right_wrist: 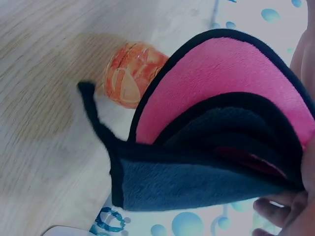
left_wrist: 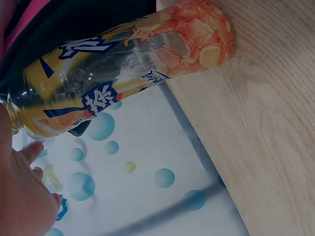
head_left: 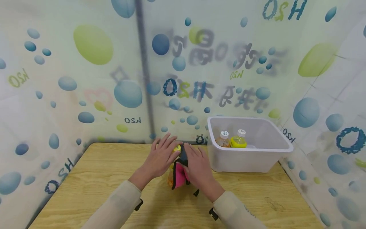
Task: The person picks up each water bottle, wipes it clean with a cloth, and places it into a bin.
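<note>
A plastic drink bottle (left_wrist: 133, 64) with a yellow label and orange fruit pictures stands on the wooden table. My left hand (head_left: 161, 157) holds it at the neck, just under the yellow cap (head_left: 177, 148). A pink and dark grey cloth (right_wrist: 236, 64) with black edging and a small hanging loop (right_wrist: 91, 105) is gripped in my right hand (head_left: 200, 165). The cloth's dark part lies against the upper bottle in the head view, and its folds hang down beside the bottle. Both hands are close together, partly hiding the bottle's top.
To the right on the table (head_left: 114, 190) stands a white plastic bin (head_left: 246, 160). Inside it are a bottle with an orange label (head_left: 223, 140) and a bottle with a yellow label (head_left: 238, 141), both white-capped. A patterned curtain (head_left: 123, 63) rises behind the table's back edge.
</note>
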Demonstrator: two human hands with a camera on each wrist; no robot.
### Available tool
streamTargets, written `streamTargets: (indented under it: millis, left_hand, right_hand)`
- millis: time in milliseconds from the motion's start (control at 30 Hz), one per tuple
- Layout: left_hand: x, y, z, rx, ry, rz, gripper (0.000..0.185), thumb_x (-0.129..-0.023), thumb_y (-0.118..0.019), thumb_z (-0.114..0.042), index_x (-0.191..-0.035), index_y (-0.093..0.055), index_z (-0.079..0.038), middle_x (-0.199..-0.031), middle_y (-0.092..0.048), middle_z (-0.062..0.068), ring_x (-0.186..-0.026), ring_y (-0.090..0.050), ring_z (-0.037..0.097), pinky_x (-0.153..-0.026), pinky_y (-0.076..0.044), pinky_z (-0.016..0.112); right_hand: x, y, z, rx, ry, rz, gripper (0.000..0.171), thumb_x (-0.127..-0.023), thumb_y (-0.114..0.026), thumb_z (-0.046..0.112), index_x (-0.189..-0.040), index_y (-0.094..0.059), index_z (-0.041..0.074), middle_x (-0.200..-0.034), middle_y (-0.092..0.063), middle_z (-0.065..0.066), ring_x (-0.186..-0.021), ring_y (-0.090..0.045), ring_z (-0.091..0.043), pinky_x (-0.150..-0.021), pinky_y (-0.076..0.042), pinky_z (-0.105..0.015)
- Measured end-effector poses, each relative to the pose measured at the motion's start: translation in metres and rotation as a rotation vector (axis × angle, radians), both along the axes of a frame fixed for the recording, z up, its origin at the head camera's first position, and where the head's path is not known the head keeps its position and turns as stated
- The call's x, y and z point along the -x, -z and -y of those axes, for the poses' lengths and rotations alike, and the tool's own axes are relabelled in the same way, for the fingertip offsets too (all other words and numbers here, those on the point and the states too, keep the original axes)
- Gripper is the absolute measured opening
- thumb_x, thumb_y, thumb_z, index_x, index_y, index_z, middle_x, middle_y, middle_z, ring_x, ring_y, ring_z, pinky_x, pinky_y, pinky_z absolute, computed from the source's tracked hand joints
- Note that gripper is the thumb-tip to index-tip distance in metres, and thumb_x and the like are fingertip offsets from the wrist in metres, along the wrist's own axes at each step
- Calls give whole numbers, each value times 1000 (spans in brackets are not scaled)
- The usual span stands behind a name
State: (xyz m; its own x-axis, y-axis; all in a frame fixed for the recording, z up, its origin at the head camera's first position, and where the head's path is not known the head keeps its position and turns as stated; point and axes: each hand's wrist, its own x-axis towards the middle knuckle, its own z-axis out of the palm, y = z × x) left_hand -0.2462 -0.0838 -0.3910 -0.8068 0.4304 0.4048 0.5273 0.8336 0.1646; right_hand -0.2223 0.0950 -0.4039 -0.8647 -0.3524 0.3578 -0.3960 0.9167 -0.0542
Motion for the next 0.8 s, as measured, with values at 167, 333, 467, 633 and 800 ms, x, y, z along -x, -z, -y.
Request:
streamTargets:
  millis: [167,333,467,633,800]
  left_hand:
    - [0,1,0,-5,0,2,40,-105,-33,-43,-140,-47,-28,-155,-38,2,-151,-20,27,-116,-21,60]
    - [0,1,0,-15,3,10,40,-105,-34,-43,-139,-48,-27,-154,-39,1,-151,-19,27,-116,-19,60]
    - [0,1,0,-22,9,12,40,-105,-34,-43,-138,-49,-26,-153,-40,1,-151,-20,27,-116,-20,60]
    - [-1,1,0,-30,14,13,39,-105,-34,-44,-137,-49,-26,-153,-41,2,-151,-20,28,-116,-20,61]
    - [1,2,1,-30,21,9,40,-105,-33,-44,-137,-49,-27,-153,-40,1,-151,-19,27,-116,-20,60]
  right_hand:
    - [-2,0,6,-42,22,19,83,-87,-72,37,-152,-29,7,-156,-39,-7,-143,-39,-22,-119,-27,-47]
    - [-3,3,6,-60,48,12,82,-87,-72,39,-151,-31,8,-155,-40,-6,-143,-39,-21,-119,-28,-45]
    - [-4,6,3,-72,54,23,80,-87,-72,39,-150,-32,7,-154,-42,-6,-142,-39,-20,-119,-28,-44]
    - [-5,11,1,-42,43,-8,78,-87,-73,36,-148,-35,5,-152,-45,-8,-140,-43,-22,-118,-29,-45]
    - [-5,18,1,40,33,37,73,-89,-71,32,-147,-35,5,-150,-47,-10,-139,-45,-23,-117,-31,-47]
